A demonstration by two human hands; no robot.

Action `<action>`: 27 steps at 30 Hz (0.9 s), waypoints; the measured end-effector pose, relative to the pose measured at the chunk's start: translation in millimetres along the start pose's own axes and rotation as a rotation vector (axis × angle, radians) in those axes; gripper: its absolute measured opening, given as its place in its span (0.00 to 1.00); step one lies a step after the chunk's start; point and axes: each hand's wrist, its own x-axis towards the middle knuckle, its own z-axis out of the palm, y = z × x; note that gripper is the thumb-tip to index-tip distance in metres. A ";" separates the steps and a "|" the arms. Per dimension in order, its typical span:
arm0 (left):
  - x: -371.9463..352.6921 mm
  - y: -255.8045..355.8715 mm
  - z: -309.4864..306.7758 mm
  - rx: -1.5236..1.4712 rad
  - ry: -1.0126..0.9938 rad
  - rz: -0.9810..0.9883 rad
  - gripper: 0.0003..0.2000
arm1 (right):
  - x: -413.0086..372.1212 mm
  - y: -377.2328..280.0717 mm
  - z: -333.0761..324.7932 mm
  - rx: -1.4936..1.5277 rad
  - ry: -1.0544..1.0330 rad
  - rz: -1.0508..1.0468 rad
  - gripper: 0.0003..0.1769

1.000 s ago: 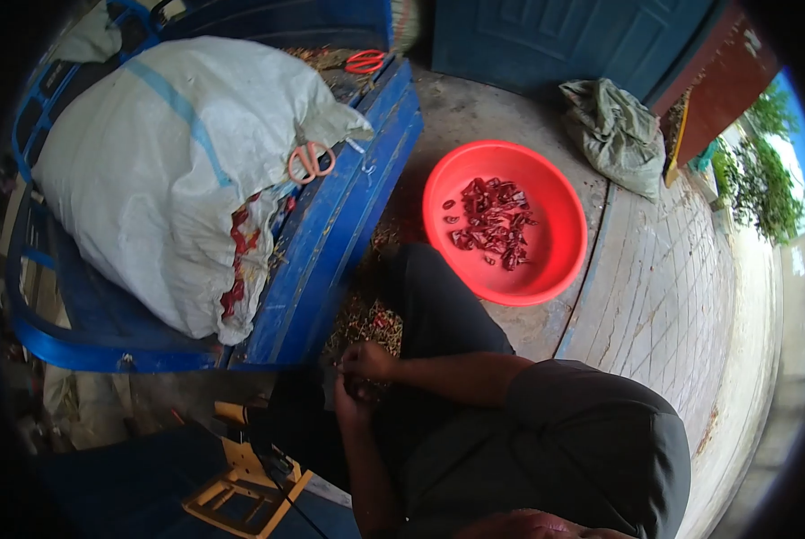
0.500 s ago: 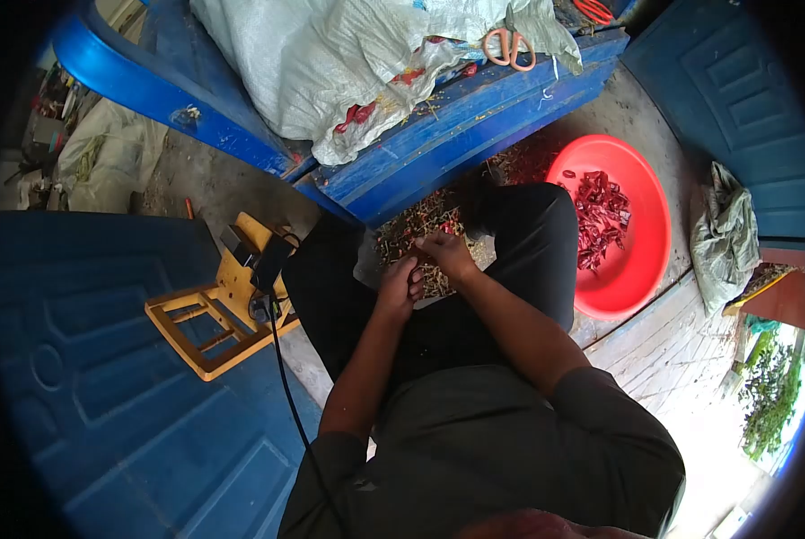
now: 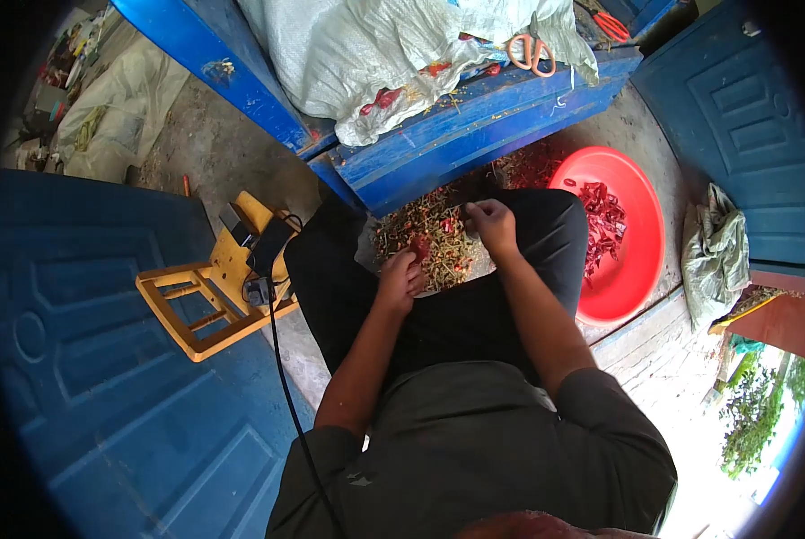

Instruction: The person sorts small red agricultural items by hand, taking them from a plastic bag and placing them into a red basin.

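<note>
My left hand (image 3: 401,280) is closed on a dark red dried chili (image 3: 420,245), whose upper part sticks out beyond the fingers. To its right, my right hand (image 3: 495,225) is pinched, and whatever lies between its fingertips is too small to make out. Beneath and between both hands, a heap of chili stems and red bits (image 3: 447,255) rests on a pale sheet or bag between the knees. Beyond the right knee stands a red plastic basin (image 3: 640,278) holding dark red chili pieces (image 3: 605,226).
A blue bench (image 3: 474,135) in front carries a white woven sack (image 3: 357,63), orange-handled scissors (image 3: 531,56) and a red-handled tool (image 3: 611,25). At left is a yellow wooden stool (image 3: 196,346) with a black cable. A crumpled sack (image 3: 717,256) lies right of the basin.
My hands were together over the heap; now they are apart. The right hand has moved right, and the chili in my left hand has come into view. The camera view has shifted slightly.
</note>
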 end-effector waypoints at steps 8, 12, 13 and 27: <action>4.0 1.5 8.4 -0.006 -0.001 0.030 0.04 | -36.3 -9.4 -8.4 -0.986 -0.253 -0.081 0.12; -0.5 0.7 5.4 0.005 -0.016 0.028 0.04 | -32.0 -12.5 -9.0 -0.895 -0.310 -0.119 0.20; -1.4 1.5 6.0 0.005 -0.020 0.032 0.04 | -32.8 -8.7 -7.7 -0.781 -0.292 -0.138 0.20; -2.3 -1.3 10.7 0.229 0.051 0.030 0.09 | -58.5 -8.4 36.4 -0.014 -0.478 -0.199 0.15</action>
